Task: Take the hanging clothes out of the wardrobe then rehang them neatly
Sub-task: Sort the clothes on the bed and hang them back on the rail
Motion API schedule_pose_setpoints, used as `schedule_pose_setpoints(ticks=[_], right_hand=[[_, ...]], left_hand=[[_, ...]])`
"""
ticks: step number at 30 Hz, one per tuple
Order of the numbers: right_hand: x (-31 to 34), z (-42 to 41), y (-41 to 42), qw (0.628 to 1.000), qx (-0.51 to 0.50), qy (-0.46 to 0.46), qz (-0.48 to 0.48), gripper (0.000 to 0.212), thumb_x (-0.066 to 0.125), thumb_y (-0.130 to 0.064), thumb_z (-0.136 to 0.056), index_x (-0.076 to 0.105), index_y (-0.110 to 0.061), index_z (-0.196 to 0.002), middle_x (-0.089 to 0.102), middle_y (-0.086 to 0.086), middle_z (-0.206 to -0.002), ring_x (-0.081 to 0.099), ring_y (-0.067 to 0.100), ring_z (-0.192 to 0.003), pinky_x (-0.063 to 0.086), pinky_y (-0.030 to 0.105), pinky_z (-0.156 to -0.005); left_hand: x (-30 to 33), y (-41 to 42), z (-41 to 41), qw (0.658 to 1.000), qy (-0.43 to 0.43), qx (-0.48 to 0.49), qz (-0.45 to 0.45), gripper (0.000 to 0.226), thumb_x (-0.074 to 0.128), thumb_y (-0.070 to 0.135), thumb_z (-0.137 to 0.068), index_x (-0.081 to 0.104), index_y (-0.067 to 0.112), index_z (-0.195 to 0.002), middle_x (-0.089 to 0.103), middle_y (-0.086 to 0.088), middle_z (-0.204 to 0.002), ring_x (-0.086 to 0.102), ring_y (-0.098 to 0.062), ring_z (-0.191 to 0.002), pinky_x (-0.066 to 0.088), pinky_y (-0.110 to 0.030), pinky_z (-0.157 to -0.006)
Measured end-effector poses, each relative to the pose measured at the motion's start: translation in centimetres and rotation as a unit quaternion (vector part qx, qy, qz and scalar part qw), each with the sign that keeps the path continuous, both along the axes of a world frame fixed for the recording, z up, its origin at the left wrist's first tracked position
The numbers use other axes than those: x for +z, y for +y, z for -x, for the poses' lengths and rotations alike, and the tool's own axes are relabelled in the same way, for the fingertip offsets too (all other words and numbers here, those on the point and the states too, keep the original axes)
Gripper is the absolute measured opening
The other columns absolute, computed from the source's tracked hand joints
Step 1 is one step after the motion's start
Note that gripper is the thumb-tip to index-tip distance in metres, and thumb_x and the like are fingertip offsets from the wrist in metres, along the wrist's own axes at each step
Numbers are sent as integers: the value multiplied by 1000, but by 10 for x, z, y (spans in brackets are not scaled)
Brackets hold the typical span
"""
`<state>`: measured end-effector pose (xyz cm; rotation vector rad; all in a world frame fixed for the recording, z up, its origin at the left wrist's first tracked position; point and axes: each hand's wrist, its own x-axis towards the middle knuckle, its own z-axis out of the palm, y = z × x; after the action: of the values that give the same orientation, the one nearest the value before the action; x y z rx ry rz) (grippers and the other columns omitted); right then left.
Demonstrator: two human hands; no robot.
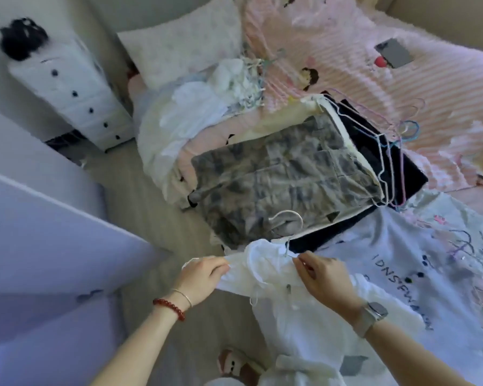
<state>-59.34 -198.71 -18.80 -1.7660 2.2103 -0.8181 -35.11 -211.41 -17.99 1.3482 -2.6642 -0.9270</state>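
My left hand (204,277) pinches one shoulder of the white garment (268,274) between thumb and curled fingers, just left of centre in the lower frame. My right hand (325,277) pinches the other side, its fingertips at the neck of the white hanger (286,218). Both hands are closed narrow on the cloth, none open. The garment stretches between them, its shoulder line running left to right across the lower middle, the body hanging down toward the bottom edge. The hanger's hook curls upward just above my right fingertips, so that hand is the nearer one to seat it, I judge. Beyond, on the bed (402,87), lies a camouflage garment (285,174) over dark clothes, with a fan of wire hangers (388,146) at its right end. A pale printed shirt (402,274) lies right of my hands. The wardrobe door (39,232) fills the lower left.
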Motion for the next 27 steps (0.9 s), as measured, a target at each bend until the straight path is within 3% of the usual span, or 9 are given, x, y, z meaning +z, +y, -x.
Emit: schedule_pose_setpoints(ticks=[3, 6, 10, 14, 17, 20, 23, 27], right_hand=[[18, -55, -38, 997, 82, -10, -8, 35, 43, -37, -86, 56, -16, -60, 51, -3, -45, 47, 15, -39, 32, 21, -37], [37, -120, -72, 988, 154, -22, -21, 36, 41, -41, -84, 59, -17, -63, 56, -2, -47, 50, 17, -44, 32, 21, -39], [60, -214, -112, 958, 274, -51, -63, 42, 38, -40, -86, 63, -7, -78, 63, 8, -66, 58, 30, -61, 49, 41, -56], [89, -307, -141, 916, 387, -77, -76, 34, 43, -32, -90, 60, -3, -82, 57, 10, -83, 55, 31, -79, 46, 41, -72], [112, -373, -154, 877, 461, -109, -84, 29, 44, -28, -93, 61, -6, -87, 57, 5, -80, 55, 26, -78, 46, 39, -76], [131, -424, -161, 844, 513, -128, -94, 31, 42, -34, -93, 62, -14, -106, 58, 3, -97, 57, 20, -87, 44, 33, -83], [144, -458, -173, 815, 564, -116, -68, 38, 41, -43, -90, 59, -18, -112, 51, -4, -99, 54, 14, -88, 43, 30, -84], [156, -494, -198, 785, 614, -56, -55, 36, 48, -45, -90, 56, -19, -113, 52, -3, -101, 54, 13, -89, 46, 33, -83]], left_hand=[[11, 6, -72, 996, 34, 85, -3, 49, 28, 58, -76, 61, 22, -76, 55, 10, -69, 52, -10, -73, 35, -27, -64], [22, 13, -143, 980, 72, 179, 40, 49, 29, 55, -76, 62, 19, -69, 49, 18, -60, 47, -7, -67, 35, -29, -65], [35, 22, -242, 949, 59, 271, 151, 49, 33, 44, -82, 64, 9, -66, 56, 6, -59, 51, -23, -61, 40, -35, -62], [56, 39, -324, 885, 6, 372, 280, 41, 36, 26, -85, 66, 6, -65, 62, -4, -59, 55, -27, -55, 35, -34, -69], [68, 54, -375, 824, -12, 490, 283, 36, 37, 21, -88, 66, 5, -72, 64, -7, -69, 58, -31, -69, 37, -58, -88], [84, 71, -425, 774, -6, 551, 312, 42, 32, 24, -87, 65, 1, -73, 64, -14, -71, 60, -35, -71, 37, -68, -88], [105, 89, -469, 740, -13, 586, 329, 43, 32, 26, -85, 65, 1, -72, 65, -16, -73, 60, -36, -72, 42, -67, -80], [138, 106, -508, 694, -30, 617, 370, 42, 34, 24, -87, 64, -2, -72, 64, -18, -71, 59, -33, -68, 44, -47, -73]])
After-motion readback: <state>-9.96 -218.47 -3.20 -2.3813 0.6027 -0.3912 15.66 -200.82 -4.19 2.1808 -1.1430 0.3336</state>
